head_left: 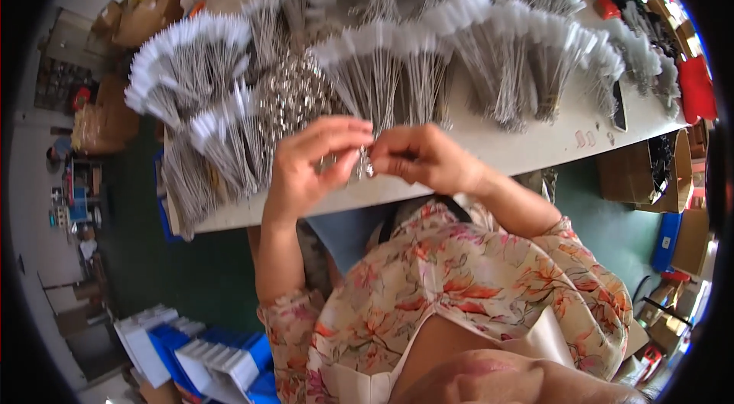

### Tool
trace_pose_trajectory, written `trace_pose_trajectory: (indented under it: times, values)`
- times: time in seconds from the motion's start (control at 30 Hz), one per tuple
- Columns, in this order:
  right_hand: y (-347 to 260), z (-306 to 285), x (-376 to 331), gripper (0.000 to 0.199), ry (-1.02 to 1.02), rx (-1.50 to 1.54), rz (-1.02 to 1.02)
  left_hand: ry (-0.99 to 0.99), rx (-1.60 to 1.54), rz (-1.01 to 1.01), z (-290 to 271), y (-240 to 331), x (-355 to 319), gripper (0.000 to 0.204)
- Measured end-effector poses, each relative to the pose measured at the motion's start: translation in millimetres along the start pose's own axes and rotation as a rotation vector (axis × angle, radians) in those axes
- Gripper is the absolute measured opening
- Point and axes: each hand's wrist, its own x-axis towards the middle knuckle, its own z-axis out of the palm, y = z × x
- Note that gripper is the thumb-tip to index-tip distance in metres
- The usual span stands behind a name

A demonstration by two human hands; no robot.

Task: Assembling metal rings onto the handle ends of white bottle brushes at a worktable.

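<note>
Blouse: floral fabric (pixel 466 282) in peach, red and grey fills the lower middle of the view, closest to the camera, with both forearms rising from it.
Left hand: the left hand (pixel 310 163) is raised above the near table edge, fingers curled inward, thumb and fingertips closed toward a small silvery piece.
Right hand: the right hand (pixel 420 159) meets it from the right, fingers pinched shut on the same small piece.
Held piece: the silvery ornament (pixel 365 165) sits between the two hands, just above the near edge of the table; its exact shape is too small to tell.
Table: the white tabletop (pixel 535 140) runs from lower left to upper right behind the hands.
Loose pile: a heap of shiny silver ornaments (pixel 294 94) lies on the table just beyond the left hand.
Bundles: fanned bunches of thin metal stems with white tips (pixel 191 60) cover most of the table, lying side by side across to the far right.
Floor left: blue and white trays (pixel 206 354) lie on the green floor (pixel 191 266) below the table.
Boxes: cardboard boxes (pixel 642 171) stand by the table's right end.
</note>
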Motion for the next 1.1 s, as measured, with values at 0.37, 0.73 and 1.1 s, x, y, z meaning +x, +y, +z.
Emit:
trace_pose_trajectory:
  times: [0.37, 0.73, 1.1]
  values:
    - [2, 2, 7, 0.018, -0.078, 0.213, 0.005, 0.060, 0.006, 0.050, -3, -2, -4, 0.025]
    - [-22, 1, 10, 0.020, 0.186, 0.253, -0.095, 0.300, 0.254, 0.263, 8, 15, 1, 0.031]
    - [-26, 7, 25, 0.015, 0.218, 0.301, -0.163, 0.317, 0.483, 0.358, -1, 15, 8, 0.030]
